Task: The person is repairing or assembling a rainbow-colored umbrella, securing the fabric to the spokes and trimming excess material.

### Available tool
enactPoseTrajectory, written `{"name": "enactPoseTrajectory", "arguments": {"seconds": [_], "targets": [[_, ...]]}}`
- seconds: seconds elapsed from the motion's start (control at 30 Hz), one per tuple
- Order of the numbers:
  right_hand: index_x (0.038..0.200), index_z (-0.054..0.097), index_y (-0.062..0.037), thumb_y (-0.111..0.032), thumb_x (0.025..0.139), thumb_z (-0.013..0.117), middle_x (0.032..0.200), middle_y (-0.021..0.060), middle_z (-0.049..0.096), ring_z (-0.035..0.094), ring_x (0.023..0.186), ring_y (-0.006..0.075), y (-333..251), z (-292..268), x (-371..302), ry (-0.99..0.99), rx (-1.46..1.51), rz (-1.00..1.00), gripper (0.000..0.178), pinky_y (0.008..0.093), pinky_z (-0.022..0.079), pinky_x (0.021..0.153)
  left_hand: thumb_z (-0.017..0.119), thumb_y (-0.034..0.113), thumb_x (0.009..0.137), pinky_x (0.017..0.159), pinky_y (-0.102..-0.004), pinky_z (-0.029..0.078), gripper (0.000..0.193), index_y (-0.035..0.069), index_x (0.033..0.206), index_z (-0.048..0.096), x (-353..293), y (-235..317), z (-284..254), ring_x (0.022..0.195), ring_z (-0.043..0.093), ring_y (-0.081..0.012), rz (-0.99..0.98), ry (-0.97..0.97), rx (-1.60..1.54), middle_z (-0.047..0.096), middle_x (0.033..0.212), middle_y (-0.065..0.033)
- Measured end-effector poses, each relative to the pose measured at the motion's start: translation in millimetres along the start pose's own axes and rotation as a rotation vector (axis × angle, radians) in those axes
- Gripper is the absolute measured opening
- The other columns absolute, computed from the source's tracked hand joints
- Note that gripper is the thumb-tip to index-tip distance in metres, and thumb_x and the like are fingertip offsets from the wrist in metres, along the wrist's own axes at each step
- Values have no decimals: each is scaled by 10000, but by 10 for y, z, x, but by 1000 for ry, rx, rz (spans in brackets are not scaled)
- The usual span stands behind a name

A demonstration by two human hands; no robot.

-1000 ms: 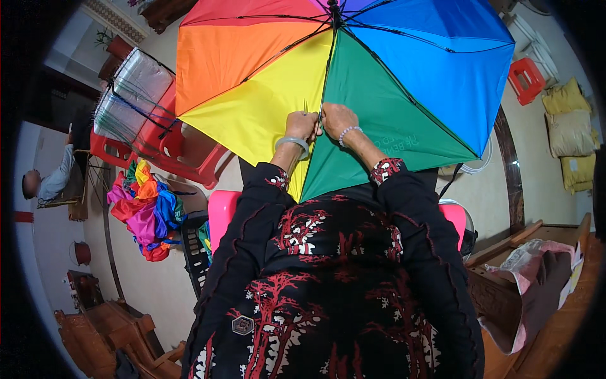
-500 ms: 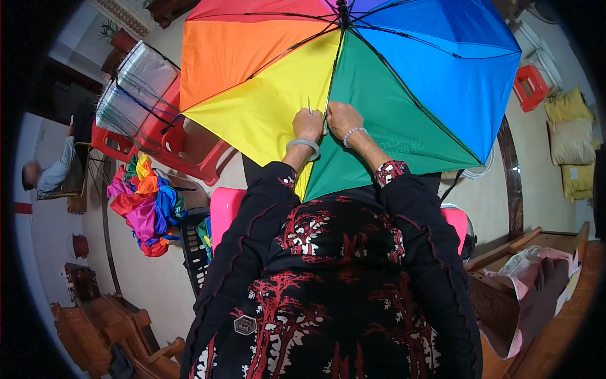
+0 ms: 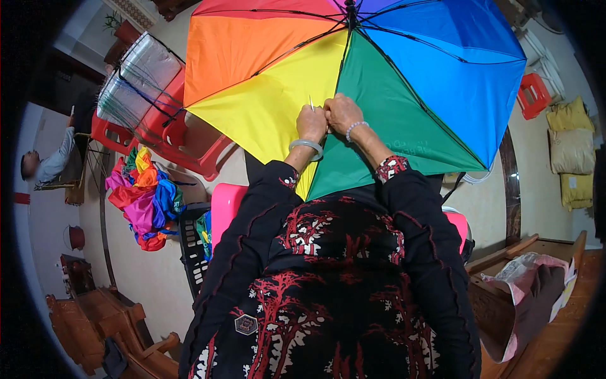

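Observation:
A rainbow umbrella (image 3: 429, 69) is spread open before me with its dark ribs and hub (image 3: 351, 16) facing me. Both hands work at the rib between the yellow and green panels. My left hand (image 3: 311, 123), closed, holds a thin pointed metal tool (image 3: 311, 102) whose tip sticks up past the fingers; the rest of it is hidden. Close against it, my right hand (image 3: 344, 114) pinches the umbrella at that rib. What lies between the fingertips is too small to make out. The panels' near edge reaches my lap.
A heap of rainbow cloth (image 3: 145, 202) lies left, beside a black plastic basket (image 3: 192, 252). Red stools (image 3: 205, 155) carry a silvery box (image 3: 140, 69). Another person (image 3: 53, 158) sits far left. At right are a red stool (image 3: 533, 96), yellow sacks (image 3: 571, 155) and a wooden bench (image 3: 505, 252).
My right hand has shifted slightly up along the rib, its fingertips now beside the left hand's. The umbrella appears a little further right in view. The left hand still holds the pointed tool.

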State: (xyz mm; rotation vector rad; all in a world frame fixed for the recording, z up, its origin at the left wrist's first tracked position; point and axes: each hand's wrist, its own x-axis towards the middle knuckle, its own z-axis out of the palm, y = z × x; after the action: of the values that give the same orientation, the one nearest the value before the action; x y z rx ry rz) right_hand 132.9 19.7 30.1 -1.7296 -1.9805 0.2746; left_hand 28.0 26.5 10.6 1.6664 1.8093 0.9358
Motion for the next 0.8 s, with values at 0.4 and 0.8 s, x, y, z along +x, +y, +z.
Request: {"name": "enactPoseTrajectory", "arguments": {"seconds": [0.4,0.8], "targets": [[713,668,-78,-172,670,578,769,138,640,616,717,294,182,127,127,-92,391,295,137,362,491,669,502,201,785,408,-350,451,239,-33,746,524,-70,124,-146,425,564,-218,-207,-308,-358,561,546,-143],[676,647,-55,-177,661,596,666,86,631,591,612,189,282,319,73,202,464,328,133,307,467,577,617,220,719,713,-452,470,241,8,832,597,-81,158,49,827,590,-378,-75,-164,228,612,867,-220]]}}
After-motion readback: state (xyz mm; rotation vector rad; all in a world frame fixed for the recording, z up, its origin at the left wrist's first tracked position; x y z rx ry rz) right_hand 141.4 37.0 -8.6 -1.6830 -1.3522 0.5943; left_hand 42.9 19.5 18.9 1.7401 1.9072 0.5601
